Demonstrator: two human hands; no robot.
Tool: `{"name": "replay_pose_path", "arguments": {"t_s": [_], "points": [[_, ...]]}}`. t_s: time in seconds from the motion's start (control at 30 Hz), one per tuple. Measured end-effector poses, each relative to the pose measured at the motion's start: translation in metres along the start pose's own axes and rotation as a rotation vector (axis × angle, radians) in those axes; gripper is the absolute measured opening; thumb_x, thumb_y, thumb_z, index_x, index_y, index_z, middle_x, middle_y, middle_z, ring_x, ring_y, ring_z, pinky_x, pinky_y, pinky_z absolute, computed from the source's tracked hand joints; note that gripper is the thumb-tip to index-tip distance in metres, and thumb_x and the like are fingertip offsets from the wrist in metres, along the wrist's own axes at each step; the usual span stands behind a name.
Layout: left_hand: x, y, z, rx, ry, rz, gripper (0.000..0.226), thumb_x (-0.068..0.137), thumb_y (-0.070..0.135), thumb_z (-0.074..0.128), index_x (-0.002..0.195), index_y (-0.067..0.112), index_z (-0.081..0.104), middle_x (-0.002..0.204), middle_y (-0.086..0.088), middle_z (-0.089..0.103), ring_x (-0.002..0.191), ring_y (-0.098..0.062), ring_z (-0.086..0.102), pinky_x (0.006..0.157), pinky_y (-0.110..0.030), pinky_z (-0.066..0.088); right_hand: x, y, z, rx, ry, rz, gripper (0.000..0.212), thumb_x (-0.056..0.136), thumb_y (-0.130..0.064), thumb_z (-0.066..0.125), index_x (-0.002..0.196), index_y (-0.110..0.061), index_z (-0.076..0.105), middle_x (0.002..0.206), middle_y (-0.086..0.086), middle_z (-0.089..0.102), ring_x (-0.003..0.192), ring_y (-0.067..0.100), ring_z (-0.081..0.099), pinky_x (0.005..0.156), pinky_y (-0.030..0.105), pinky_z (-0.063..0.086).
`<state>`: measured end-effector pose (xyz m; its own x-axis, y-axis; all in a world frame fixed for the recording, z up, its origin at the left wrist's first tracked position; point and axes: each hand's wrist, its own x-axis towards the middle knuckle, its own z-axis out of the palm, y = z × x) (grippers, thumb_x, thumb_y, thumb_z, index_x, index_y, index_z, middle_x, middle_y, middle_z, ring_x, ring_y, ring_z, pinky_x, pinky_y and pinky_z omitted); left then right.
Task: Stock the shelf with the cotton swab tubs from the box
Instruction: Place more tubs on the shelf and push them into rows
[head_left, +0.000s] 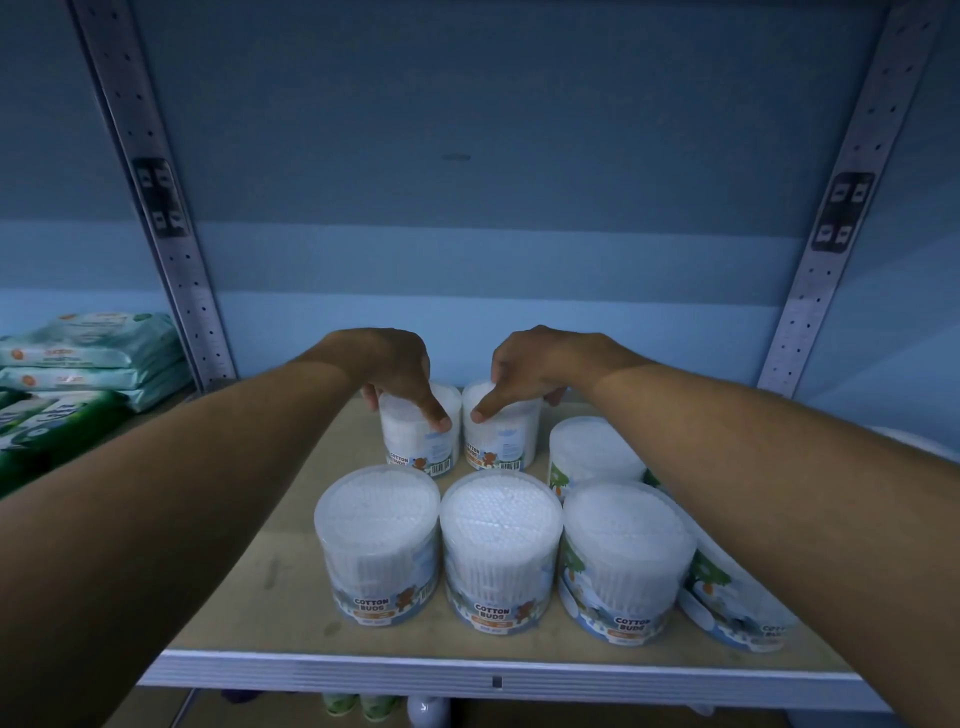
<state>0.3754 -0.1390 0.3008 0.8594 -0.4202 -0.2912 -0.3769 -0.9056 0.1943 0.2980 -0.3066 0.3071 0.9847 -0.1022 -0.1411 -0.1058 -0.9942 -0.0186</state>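
Head cam is looking straight into the shelf (291, 566), and both arms are stretched out to the back row. So the left hand (397, 371) has its fingers curled down over the lid of the back left tub (415, 441), thumb on the near rim, and the right hand (530, 371) does the same on the back right tub (506, 441). Each hand grips its own tub from the top, pretty much mirrored. Those two tubs stand upright and just beside each other, maybe touching, hard to say with the hands over them.

What matters for the next bit, I'd guess: both tubs sit directly under the hands, at the far side of the shelf, with the long axis of each tub vertical and lids facing up. Labels point toward the camera. Neither hand is really nearer, it's one tub per hand, left for left, right for right. If they're being set down, letting go straight up looks like all it takes.

Closer to the edge there's a front row of tubs (501, 551), also upright, labels forward, packed side by side, plus another tub (592, 452) behind them on the right. The right forearm crosses over the rightmost ones. No box in view. Packs of wipes (88, 353) are stacked in the next bay on the left.
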Motion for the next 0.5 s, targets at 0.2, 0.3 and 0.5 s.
{"name": "replay_pose_path", "arguments": {"t_s": [0.2, 0.3, 0.5], "points": [[-0.002, 0.001, 0.003, -0.018, 0.000, -0.030, 0.091, 0.061, 0.051, 0.090, 0.134, 0.009, 0.056, 0.129, -0.009, 0.059, 0.103, -0.032, 0.065, 0.080, -0.038, 0.062, 0.007, -0.003, 0.006, 0.056, 0.014, 0.012, 0.069, 0.062, -0.062, 0.084, 0.117, -0.024, 0.066, 0.120, -0.001, 0.063, 0.099, 0.023, 0.064, 0.087, 0.040, 0.058], [-0.001, 0.003, 0.003, -0.019, -0.010, -0.035, 0.089, 0.061, 0.050, 0.090, 0.132, 0.009, 0.056, 0.128, -0.009, 0.061, 0.104, -0.033, 0.065, 0.080, -0.038, 0.062, 0.007, -0.001, 0.005, 0.083, 0.005, -0.001, 0.065, 0.062, -0.058, 0.085, 0.117, -0.028, 0.066, 0.124, -0.003, 0.060, 0.098, 0.023, 0.065, 0.087, 0.039, 0.058], [0.000, 0.002, 0.002, -0.013, -0.012, -0.044, 0.088, 0.058, 0.053, 0.091, 0.127, 0.009, 0.058, 0.123, -0.010, 0.063, 0.097, -0.032, 0.068, 0.077, -0.038, 0.063, 0.004, 0.009, 0.008, 0.133, -0.057, -0.074, 0.058, 0.075, -0.040, 0.082, 0.127, -0.037, 0.057, 0.139, -0.006, 0.046, 0.113, 0.022, 0.056, 0.087, 0.033, 0.056]]}}
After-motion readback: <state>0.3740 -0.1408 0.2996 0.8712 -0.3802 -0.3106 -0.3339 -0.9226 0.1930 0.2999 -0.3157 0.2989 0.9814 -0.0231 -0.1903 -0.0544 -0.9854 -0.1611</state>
